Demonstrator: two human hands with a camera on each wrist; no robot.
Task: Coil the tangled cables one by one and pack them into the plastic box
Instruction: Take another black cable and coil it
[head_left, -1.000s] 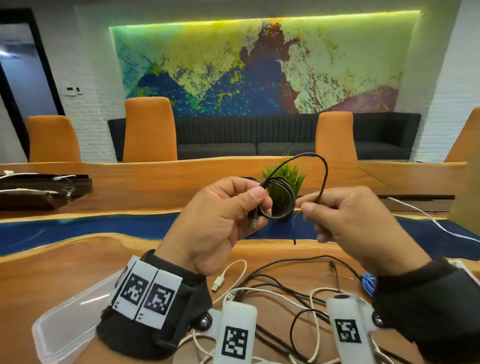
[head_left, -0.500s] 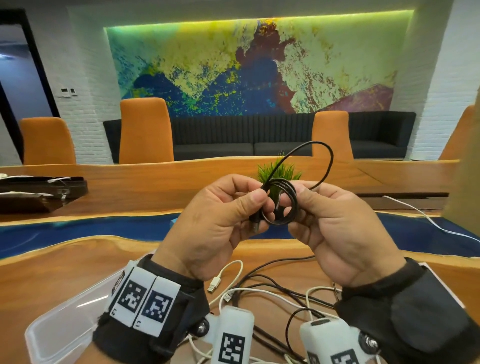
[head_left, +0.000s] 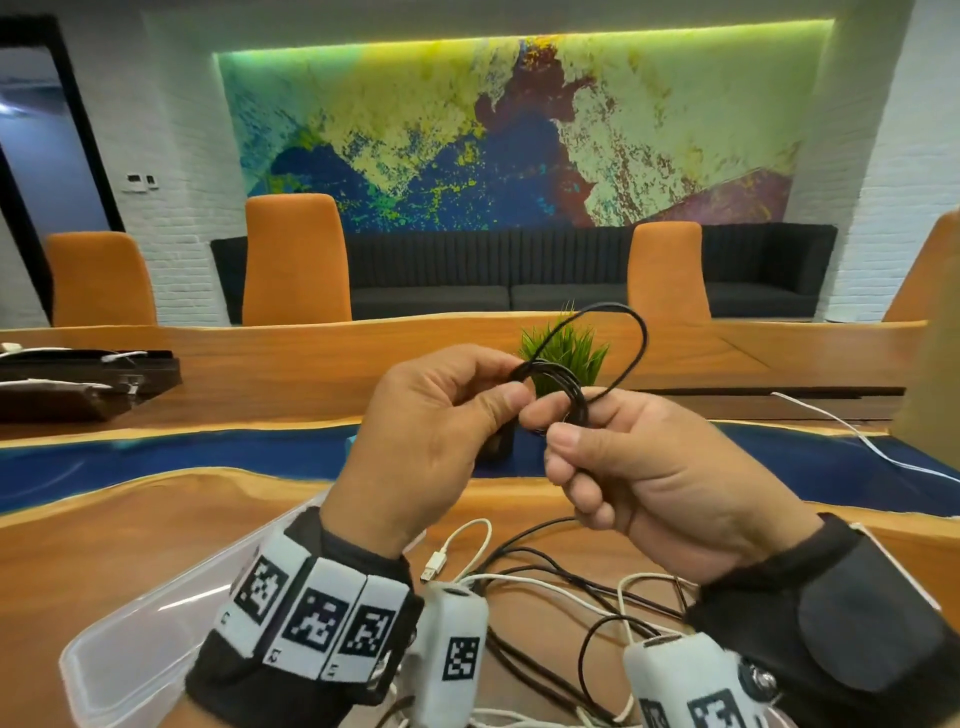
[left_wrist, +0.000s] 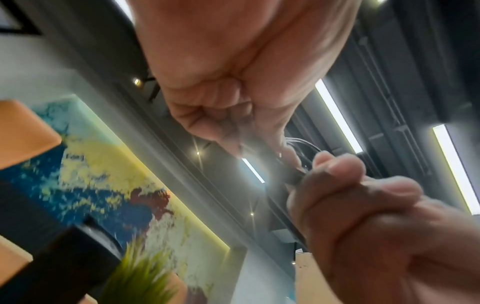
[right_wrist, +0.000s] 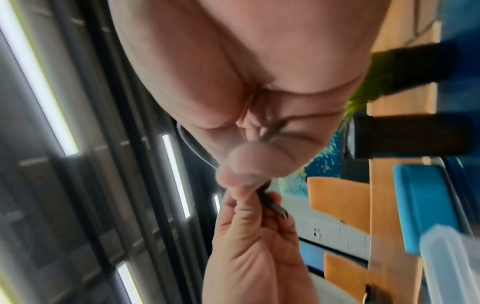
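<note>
A small coil of black cable (head_left: 558, 395) is pinched above the bench (head_left: 130, 525) by the left hand (head_left: 431, 441) and the right hand (head_left: 649, 467), one loose loop standing above. If either pinch is eased, the turns could spring apart or drop into the tangle of cables (head_left: 545, 587) beside the plastic box (head_left: 130, 649).

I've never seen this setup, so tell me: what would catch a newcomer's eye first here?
Both hands, raised mid-frame: the left hand pinches a black cable coil while the right hand grips it too, one loose loop arching above. Below them a tangle of black and white cables lies on the wooden table, with a clear plastic box at lower left.
</note>
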